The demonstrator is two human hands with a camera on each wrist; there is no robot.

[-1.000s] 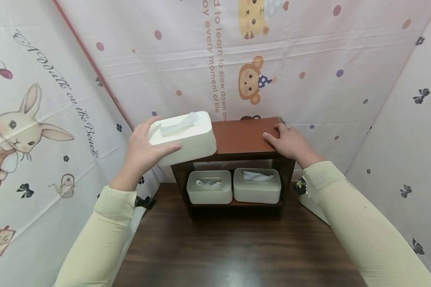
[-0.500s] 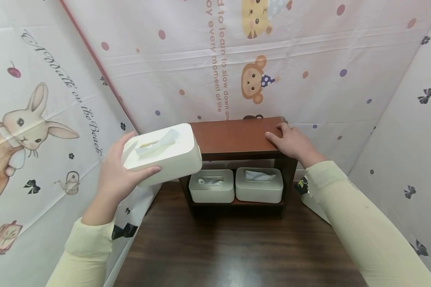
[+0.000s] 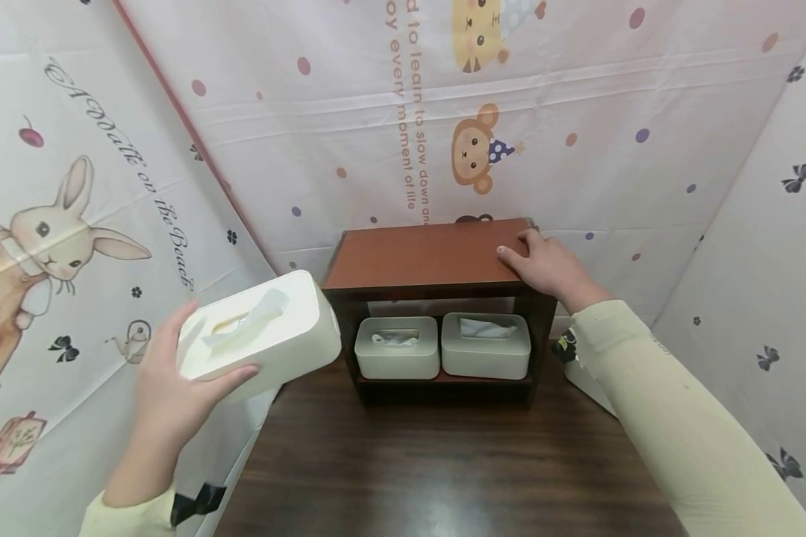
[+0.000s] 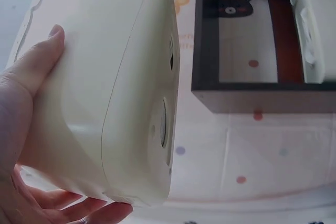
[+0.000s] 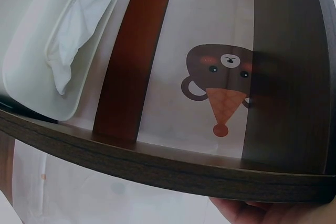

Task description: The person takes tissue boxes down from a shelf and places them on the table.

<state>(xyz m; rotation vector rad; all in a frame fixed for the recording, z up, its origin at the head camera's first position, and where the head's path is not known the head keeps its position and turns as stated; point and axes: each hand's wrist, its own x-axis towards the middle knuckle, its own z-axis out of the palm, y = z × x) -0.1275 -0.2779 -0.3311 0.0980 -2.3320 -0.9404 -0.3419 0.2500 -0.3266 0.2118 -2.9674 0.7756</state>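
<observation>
My left hand [image 3: 168, 391] holds a cream tissue box [image 3: 278, 347], left of the small brown shelf [image 3: 423, 257] and above the floor-like wooden surface. A white tissue lies in the slot of its tilted top. The left wrist view shows the thumb on one side of this box [image 4: 92, 87] and fingers [image 4: 107, 213] curled round the other. My right hand [image 3: 551, 268] grips the right end of the shelf's top, thumb on the upper face. In the right wrist view, part of that hand [image 5: 268, 213] shows outside the side panel; most of it is hidden.
Two more tissue boxes stand side by side in the shelf, a left one [image 3: 396, 362] and a right one [image 3: 485, 362]. A pale object [image 3: 587, 388] lies partly behind my right sleeve. Printed cloth walls [image 3: 295, 149] surround the dark wooden tabletop [image 3: 443, 462].
My left hand has carried the tissue box left and down, away from the shelf's top, baring its left end. My right hand has stayed on the shelf. The head view has shifted slightly.
</observation>
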